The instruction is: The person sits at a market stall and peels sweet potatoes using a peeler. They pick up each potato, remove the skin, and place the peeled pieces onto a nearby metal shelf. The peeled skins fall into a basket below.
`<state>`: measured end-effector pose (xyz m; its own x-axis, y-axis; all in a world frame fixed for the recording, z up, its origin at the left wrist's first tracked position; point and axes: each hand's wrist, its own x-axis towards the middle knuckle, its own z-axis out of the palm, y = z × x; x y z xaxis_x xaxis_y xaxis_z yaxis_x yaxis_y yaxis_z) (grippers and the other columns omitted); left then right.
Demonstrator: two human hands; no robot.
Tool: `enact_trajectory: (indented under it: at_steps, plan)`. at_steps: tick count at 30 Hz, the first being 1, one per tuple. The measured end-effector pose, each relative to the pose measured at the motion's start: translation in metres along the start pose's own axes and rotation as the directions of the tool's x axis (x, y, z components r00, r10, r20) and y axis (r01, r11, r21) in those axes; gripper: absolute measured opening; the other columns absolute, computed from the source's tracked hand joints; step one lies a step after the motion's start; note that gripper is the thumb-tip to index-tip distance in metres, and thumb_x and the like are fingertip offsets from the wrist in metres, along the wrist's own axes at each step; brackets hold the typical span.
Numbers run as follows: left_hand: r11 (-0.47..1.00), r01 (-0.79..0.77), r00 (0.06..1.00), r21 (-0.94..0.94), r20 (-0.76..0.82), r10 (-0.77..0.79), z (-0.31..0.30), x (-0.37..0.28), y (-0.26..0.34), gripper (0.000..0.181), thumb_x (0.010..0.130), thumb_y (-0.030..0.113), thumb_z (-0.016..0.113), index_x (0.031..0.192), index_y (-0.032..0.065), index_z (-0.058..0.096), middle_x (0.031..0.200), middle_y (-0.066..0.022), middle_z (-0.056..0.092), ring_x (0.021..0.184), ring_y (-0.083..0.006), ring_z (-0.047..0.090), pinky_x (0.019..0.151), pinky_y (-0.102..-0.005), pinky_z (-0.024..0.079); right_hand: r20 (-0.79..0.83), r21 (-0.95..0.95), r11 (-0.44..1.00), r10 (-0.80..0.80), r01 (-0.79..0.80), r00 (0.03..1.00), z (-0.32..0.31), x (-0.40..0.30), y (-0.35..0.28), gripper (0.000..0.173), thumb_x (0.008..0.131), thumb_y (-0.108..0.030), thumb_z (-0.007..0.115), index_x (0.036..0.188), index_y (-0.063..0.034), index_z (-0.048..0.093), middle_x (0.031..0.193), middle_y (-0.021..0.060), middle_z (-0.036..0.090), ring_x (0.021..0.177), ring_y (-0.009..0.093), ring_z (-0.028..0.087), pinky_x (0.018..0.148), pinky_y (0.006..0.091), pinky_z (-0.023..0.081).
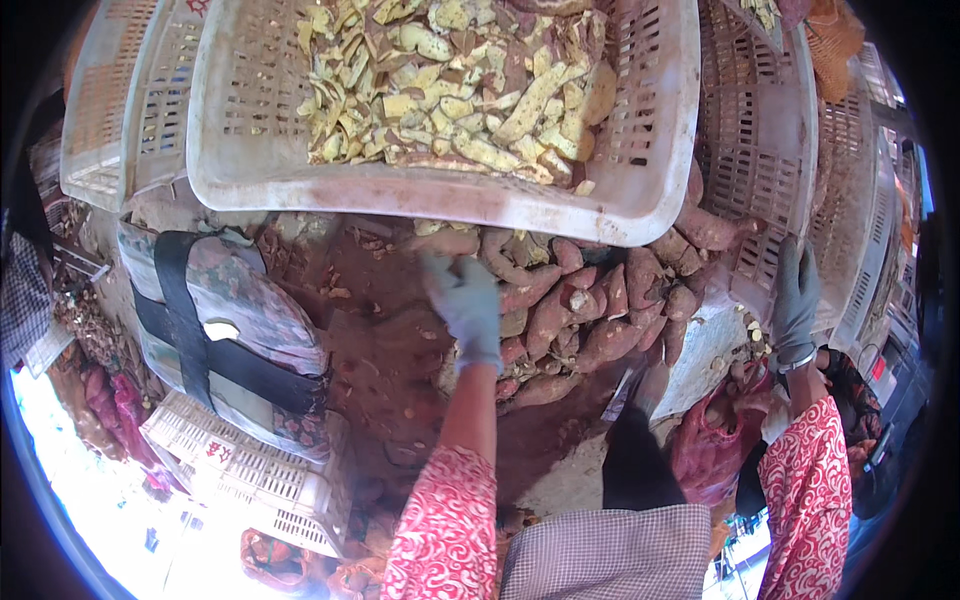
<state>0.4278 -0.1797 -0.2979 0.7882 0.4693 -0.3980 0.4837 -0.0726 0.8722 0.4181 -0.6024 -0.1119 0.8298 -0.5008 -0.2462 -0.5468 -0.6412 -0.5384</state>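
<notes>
My left hand (461, 304), in a pale grey glove and blurred, is closed at the end of a reddish-brown sweet potato (448, 241), just below the large crate. Beside it, to the right, lies a heap of unpeeled sweet potatoes (577, 319). My right hand (795, 300), gloved too, is far to the right, its fingers pointing up against the rim of a plastic crate (806, 187); its grip is unclear. Pale yellow peelings and pieces (450, 105) fill the large white plastic crate (442, 196) in front of me.
At left, a floral cushion (255, 300) with black straps rests by an upturned white crate (247, 450). More crates (157, 97) stand at the upper left. A red mesh sack (705, 457) and a whitish sack (694, 360) lie at right, near another person's clothing (855, 390).
</notes>
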Motion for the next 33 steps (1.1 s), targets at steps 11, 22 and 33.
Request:
enact_trajectory:
  at_steps: [11,22,33]
  plan:
    - [0.887,-0.209,0.977,0.413,0.129,0.17,0.042,0.018,-0.055,0.041,0.095,0.022,0.069,0.131,0.0054,0.058,0.128,-0.0136,0.064,0.115,-0.0284,0.062,0.098,-0.0425,0.051,-0.056,-0.038,0.998,-0.043,0.041,0.997,0.0,-0.011,-0.016,0.033,0.106,-0.027,0.054,0.115,0.0042,0.059,0.088,0.0159,0.061,0.077,0.021,0.053,0.073,0.0353,0.047]
    - [0.946,0.147,0.74,0.288,0.603,-0.299,0.065,-0.11,0.115,0.062,0.097,0.031,0.068,0.149,0.0051,0.046,0.09,-0.0155,0.068,0.082,-0.0276,0.068,0.074,-0.0379,0.054,-0.069,-0.358,0.91,-0.25,0.21,0.966,0.008,-0.008,0.009,0.038,0.103,-0.029,0.057,0.122,0.0042,0.062,0.102,0.0275,0.067,0.094,0.043,0.066,0.08,0.0453,0.051]
    - [-0.126,-0.853,0.498,0.506,0.862,0.093,-0.176,0.083,0.335,0.08,0.072,0.029,0.083,0.142,0.0038,0.053,0.132,-0.0176,0.062,0.133,-0.0337,0.052,0.112,-0.0501,0.04,0.08,-0.551,0.737,-0.419,0.391,0.904,0.005,-0.01,0.063,0.041,0.096,-0.009,0.062,0.136,-0.0018,0.058,0.13,0.0292,0.059,0.106,0.045,0.066,0.085,0.0474,0.056]
